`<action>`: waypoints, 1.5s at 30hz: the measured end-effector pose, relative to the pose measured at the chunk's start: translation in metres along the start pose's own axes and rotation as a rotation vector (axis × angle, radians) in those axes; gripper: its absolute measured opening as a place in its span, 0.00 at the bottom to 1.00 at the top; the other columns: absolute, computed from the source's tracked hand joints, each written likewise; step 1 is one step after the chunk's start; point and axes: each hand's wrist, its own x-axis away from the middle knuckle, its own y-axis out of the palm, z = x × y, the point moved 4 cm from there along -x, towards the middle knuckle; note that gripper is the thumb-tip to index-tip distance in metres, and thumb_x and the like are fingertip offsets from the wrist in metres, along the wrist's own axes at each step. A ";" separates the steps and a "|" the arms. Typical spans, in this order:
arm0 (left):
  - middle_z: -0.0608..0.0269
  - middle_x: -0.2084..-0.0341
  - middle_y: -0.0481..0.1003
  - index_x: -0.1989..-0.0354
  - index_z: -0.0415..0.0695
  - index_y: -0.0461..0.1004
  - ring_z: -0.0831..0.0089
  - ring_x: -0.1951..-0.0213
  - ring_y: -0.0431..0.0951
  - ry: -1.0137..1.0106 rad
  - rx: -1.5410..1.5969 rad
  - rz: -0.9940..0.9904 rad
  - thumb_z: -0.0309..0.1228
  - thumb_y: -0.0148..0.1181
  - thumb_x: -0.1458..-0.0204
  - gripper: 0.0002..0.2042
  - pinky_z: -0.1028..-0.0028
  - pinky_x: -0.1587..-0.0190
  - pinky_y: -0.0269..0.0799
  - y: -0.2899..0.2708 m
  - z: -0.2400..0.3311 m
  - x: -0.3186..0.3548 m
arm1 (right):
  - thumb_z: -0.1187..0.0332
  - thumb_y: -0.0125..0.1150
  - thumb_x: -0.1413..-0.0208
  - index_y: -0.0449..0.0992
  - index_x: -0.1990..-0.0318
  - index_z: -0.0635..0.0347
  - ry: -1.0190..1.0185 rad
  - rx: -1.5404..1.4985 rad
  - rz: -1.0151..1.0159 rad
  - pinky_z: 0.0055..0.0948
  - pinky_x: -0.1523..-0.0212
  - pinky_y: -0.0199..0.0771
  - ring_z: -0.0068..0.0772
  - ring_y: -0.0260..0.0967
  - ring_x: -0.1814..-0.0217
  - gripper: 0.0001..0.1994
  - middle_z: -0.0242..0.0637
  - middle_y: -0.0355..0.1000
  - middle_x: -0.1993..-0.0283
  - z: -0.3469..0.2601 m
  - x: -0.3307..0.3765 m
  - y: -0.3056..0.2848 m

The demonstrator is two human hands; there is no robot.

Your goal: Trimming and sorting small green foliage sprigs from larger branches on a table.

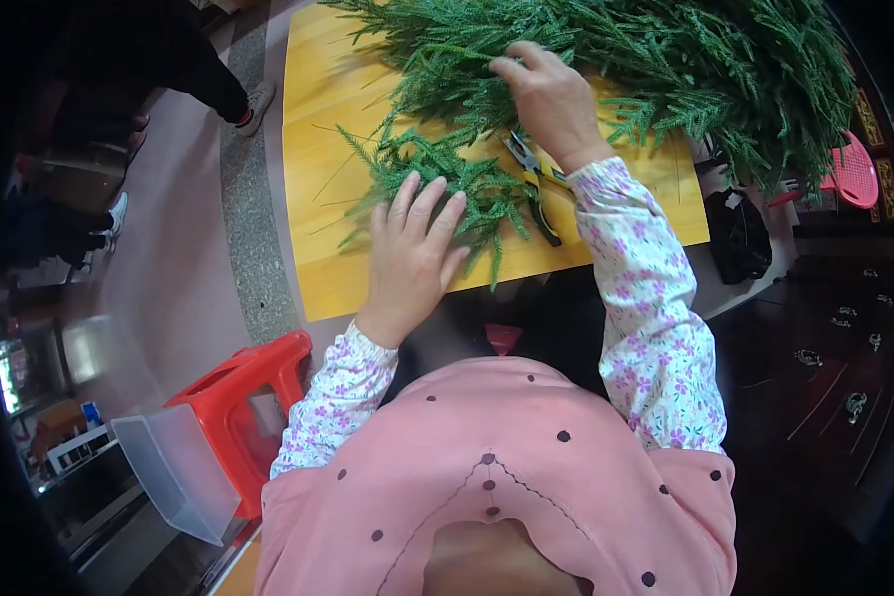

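Observation:
My left hand [412,248] lies with its fingers apart on a small bunch of green needle-leaved sprigs [487,189] near the front of the yellow table [333,283]. Farther off and to the right, my right hand [556,104] pinches the end of a thin green sprig [452,52] at the edge of a big heap of similar branches [656,60]. Between my hands and below my right wrist lies a pair of pliers [533,184] with yellow and black handles. Its jaws point away from me.
A red plastic stool [258,382] and a clear plastic bin [174,467] stand at the lower left. Another person's leg and shoe [255,107] show at upper left. Right of the table are a black bag [740,238], a pink chair [852,171] and dark furniture [815,368].

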 end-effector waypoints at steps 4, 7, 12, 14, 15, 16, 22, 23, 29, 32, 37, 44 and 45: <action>0.57 0.43 0.63 0.43 0.48 0.67 0.53 0.38 0.59 -0.021 0.054 -0.001 0.26 0.66 0.59 0.30 0.54 0.41 0.55 -0.017 0.009 0.010 | 0.75 0.63 0.55 0.79 0.66 0.56 -0.036 -0.023 0.173 0.28 0.65 0.76 0.34 0.74 0.64 0.07 0.33 0.76 0.66 0.003 0.002 -0.016; 0.55 0.46 0.66 0.46 0.47 0.69 0.52 0.41 0.64 0.085 0.058 0.102 0.24 0.65 0.60 0.28 0.55 0.44 0.60 -0.030 0.013 0.017 | 0.76 0.62 0.53 0.79 0.66 0.56 0.035 -0.157 0.474 0.28 0.65 0.76 0.31 0.75 0.64 0.06 0.33 0.77 0.63 0.022 0.014 -0.058; 0.53 0.54 0.72 0.50 0.41 0.72 0.56 0.50 0.73 0.176 0.455 0.163 0.24 0.60 0.52 0.18 0.63 0.51 0.71 -0.038 0.029 0.015 | 0.81 0.65 0.55 0.79 0.64 0.61 0.274 -0.440 0.679 0.25 0.64 0.76 0.34 0.75 0.63 0.10 0.39 0.77 0.63 0.020 0.053 -0.122; 0.53 0.55 0.73 0.50 0.40 0.71 0.58 0.52 0.74 -0.041 0.801 0.022 0.26 0.57 0.48 0.16 0.65 0.53 0.72 -0.023 0.034 0.001 | 0.82 0.64 0.55 0.79 0.62 0.63 0.163 -0.289 0.563 0.27 0.64 0.76 0.36 0.75 0.62 0.11 0.42 0.76 0.63 -0.001 0.071 -0.144; 0.53 0.57 0.73 0.49 0.39 0.70 0.60 0.54 0.75 -0.272 1.134 -0.127 0.28 0.55 0.45 0.16 0.67 0.55 0.74 -0.006 0.035 -0.007 | 0.83 0.62 0.54 0.78 0.63 0.64 0.096 -0.330 0.483 0.29 0.63 0.76 0.38 0.75 0.62 0.10 0.42 0.75 0.63 -0.016 0.080 -0.147; 0.53 0.58 0.74 0.48 0.38 0.69 0.62 0.56 0.76 -0.515 1.457 -0.292 0.30 0.52 0.42 0.15 0.69 0.57 0.75 0.010 0.040 -0.012 | 0.84 0.61 0.53 0.78 0.64 0.65 0.036 -0.368 0.401 0.31 0.62 0.77 0.39 0.75 0.62 0.09 0.43 0.75 0.62 -0.032 0.089 -0.151; 0.54 0.61 0.75 0.47 0.38 0.65 0.66 0.60 0.78 -0.783 1.951 -0.405 0.38 0.45 0.38 0.18 0.71 0.61 0.77 0.044 0.047 -0.057 | 0.79 0.66 0.61 0.78 0.63 0.64 -0.151 -0.600 0.090 0.32 0.67 0.77 0.39 0.74 0.65 0.13 0.41 0.73 0.63 -0.088 0.127 -0.161; 0.54 0.62 0.75 0.48 0.38 0.65 0.65 0.61 0.78 -0.827 1.988 -0.396 0.39 0.46 0.38 0.17 0.70 0.63 0.78 0.047 0.047 -0.060 | 0.78 0.67 0.62 0.78 0.62 0.64 -0.147 -0.667 0.056 0.31 0.68 0.77 0.38 0.73 0.67 0.15 0.41 0.73 0.63 -0.092 0.131 -0.161; 0.54 0.62 0.75 0.50 0.38 0.66 0.65 0.61 0.78 -0.739 1.910 -0.364 0.38 0.47 0.38 0.16 0.68 0.63 0.78 0.054 0.052 -0.059 | 0.77 0.67 0.62 0.77 0.58 0.63 -0.071 -0.844 -0.110 0.28 0.67 0.75 0.35 0.72 0.66 0.18 0.43 0.70 0.55 -0.094 0.125 -0.170; 0.54 0.62 0.75 0.51 0.38 0.66 0.65 0.61 0.79 -0.784 1.963 -0.276 0.37 0.48 0.39 0.15 0.68 0.63 0.79 0.050 0.053 -0.055 | 0.77 0.67 0.61 0.76 0.56 0.63 0.071 -0.952 -0.221 0.27 0.67 0.75 0.34 0.71 0.65 0.20 0.45 0.68 0.50 -0.079 0.122 -0.174; 0.54 0.62 0.75 0.51 0.39 0.67 0.65 0.60 0.79 -0.850 1.920 -0.198 0.35 0.51 0.40 0.14 0.67 0.63 0.79 0.045 0.048 -0.051 | 0.78 0.68 0.63 0.75 0.53 0.61 0.106 -1.126 -0.382 0.29 0.61 0.75 0.35 0.70 0.60 0.24 0.48 0.62 0.41 -0.070 0.129 -0.166; 0.54 0.62 0.75 0.51 0.40 0.67 0.65 0.61 0.79 -0.879 1.936 -0.161 0.34 0.52 0.41 0.14 0.67 0.62 0.79 0.048 0.043 -0.044 | 0.81 0.67 0.63 0.75 0.51 0.58 -0.013 -0.933 -0.269 0.33 0.52 0.73 0.40 0.68 0.50 0.25 0.48 0.62 0.40 -0.081 0.130 -0.158; 0.54 0.62 0.76 0.51 0.40 0.67 0.65 0.61 0.79 -0.868 1.950 -0.167 0.34 0.52 0.41 0.14 0.67 0.62 0.79 0.049 0.039 -0.043 | 0.82 0.66 0.63 0.75 0.52 0.58 0.060 -0.914 -0.246 0.34 0.52 0.73 0.41 0.68 0.48 0.24 0.48 0.62 0.40 -0.077 0.130 -0.161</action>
